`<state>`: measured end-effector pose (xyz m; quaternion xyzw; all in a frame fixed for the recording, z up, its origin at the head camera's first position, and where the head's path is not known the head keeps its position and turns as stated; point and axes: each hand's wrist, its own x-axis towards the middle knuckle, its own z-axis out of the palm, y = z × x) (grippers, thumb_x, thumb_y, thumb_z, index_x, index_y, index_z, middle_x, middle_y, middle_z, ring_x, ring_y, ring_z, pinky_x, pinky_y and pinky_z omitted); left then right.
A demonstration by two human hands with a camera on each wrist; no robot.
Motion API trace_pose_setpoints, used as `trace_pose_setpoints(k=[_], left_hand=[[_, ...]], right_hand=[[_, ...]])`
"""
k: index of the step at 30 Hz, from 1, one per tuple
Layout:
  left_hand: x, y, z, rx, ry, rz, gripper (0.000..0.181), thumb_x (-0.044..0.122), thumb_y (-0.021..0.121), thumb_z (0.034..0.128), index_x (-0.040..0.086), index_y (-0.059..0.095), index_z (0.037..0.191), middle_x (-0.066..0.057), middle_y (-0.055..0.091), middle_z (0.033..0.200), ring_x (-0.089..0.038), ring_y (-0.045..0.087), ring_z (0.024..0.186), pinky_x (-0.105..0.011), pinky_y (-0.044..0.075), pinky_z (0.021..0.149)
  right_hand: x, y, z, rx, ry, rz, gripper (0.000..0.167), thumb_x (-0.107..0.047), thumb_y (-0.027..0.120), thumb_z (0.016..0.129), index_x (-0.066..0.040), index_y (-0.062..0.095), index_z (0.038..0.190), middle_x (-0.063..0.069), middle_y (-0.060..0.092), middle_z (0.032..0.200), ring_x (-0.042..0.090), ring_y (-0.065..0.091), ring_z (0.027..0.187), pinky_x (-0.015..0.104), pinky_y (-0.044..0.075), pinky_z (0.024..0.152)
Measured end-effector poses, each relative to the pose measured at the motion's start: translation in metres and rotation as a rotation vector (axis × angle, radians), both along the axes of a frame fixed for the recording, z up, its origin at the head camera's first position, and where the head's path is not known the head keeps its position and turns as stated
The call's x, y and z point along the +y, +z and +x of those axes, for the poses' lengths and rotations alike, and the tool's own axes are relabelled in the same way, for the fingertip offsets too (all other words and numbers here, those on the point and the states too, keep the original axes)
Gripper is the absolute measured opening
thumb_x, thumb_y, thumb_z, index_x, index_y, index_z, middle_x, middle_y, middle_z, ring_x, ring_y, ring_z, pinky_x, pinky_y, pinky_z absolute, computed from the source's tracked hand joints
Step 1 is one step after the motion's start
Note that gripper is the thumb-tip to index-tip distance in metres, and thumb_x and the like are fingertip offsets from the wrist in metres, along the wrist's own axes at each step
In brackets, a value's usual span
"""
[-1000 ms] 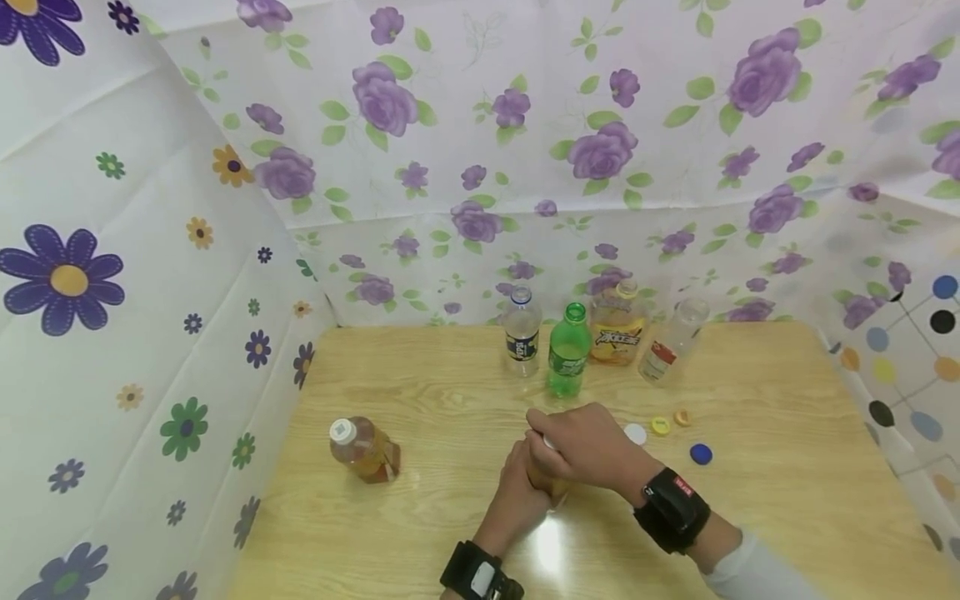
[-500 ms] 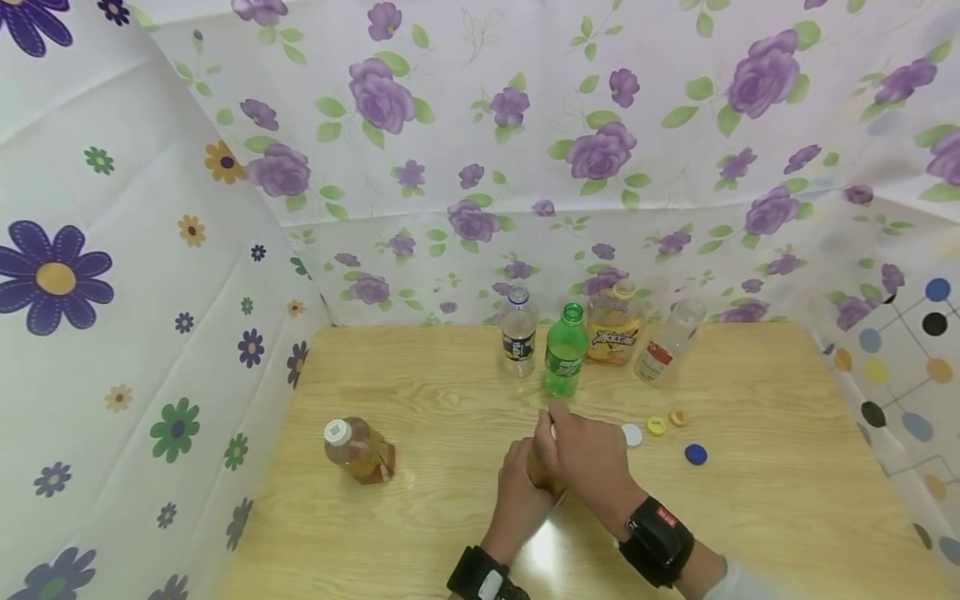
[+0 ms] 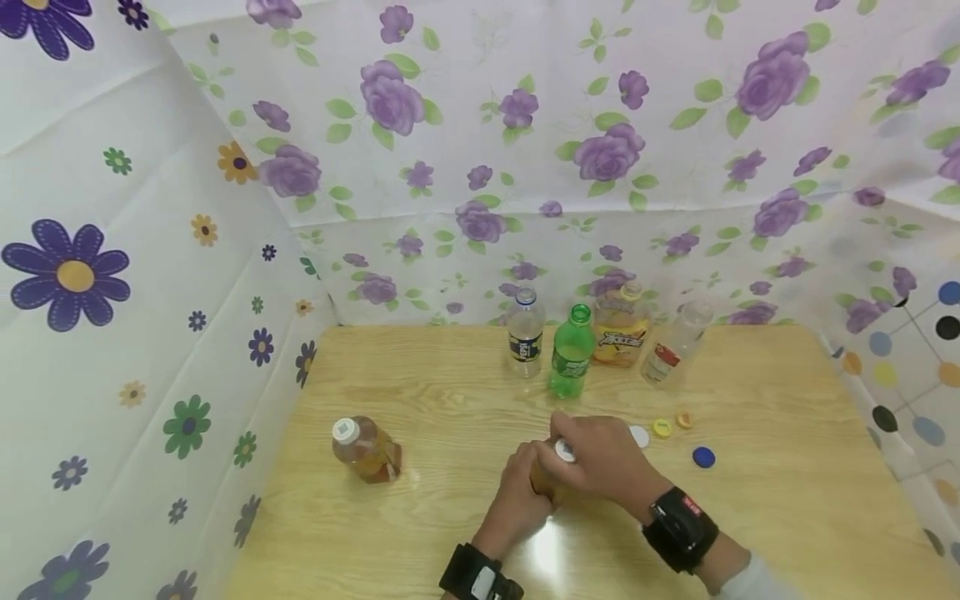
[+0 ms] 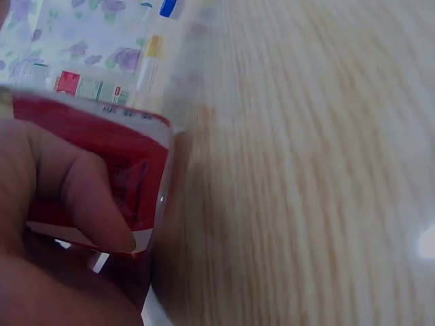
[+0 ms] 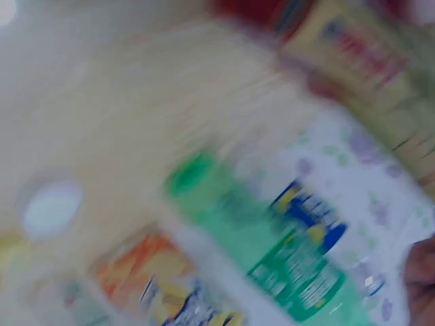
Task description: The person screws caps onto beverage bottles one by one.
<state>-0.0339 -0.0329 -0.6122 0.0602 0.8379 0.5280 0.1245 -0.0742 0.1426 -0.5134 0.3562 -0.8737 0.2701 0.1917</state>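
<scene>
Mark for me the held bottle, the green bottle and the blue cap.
Held bottle [image 4: 141,159]: left wrist view, on its red label.
Green bottle [image 3: 572,364]: head view, on its label.
Blue cap [image 3: 703,457]: head view, on the middle of its face.

The gripped bottle [image 3: 542,481] has a red label [image 4: 119,139] and white cap [image 3: 565,451], the tabletop [image 3: 435,392] tan woodgrain, the white cloth [image 3: 525,167] purple roses.

Left hand [image 4: 51,166] around a red-labelled bottle [image 4: 136,153], wood-grained table [image 4: 292,170] alongside
</scene>
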Motion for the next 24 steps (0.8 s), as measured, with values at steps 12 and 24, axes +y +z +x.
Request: trace_pose_setpoints(k=[12, 24], left_hand=[[0.028, 0.000, 0.010, 0.120, 0.149, -0.052, 0.070, -0.006, 0.084, 0.0670, 0.032, 0.061, 0.121, 0.013, 0.056, 0.112, -0.012, 0.052, 0.103, -0.046, 0.038, 0.095], [0.042, -0.001, 0.020, 0.322, 0.371, -0.224, 0.064, 0.010, 0.095, 0.0648, 0.024, 0.063, 0.118, 0.009, 0.059, 0.112, -0.015, 0.057, 0.100, -0.044, 0.042, 0.086]], right_hand=[[0.005, 0.003, -0.004, 0.192, 0.013, -0.050, 0.026, -0.023, 0.052, 0.095, -0.027, 0.045, 0.070, -0.020, 0.026, 0.055, -0.002, 0.024, 0.048, 0.016, 0.014, 0.046], [-0.002, 0.008, 0.017, 0.039, -0.335, -0.025, 0.025, -0.022, 0.057, 0.095, -0.024, 0.047, 0.073, -0.018, 0.024, 0.052, -0.001, 0.021, 0.043, 0.022, 0.015, 0.040]])
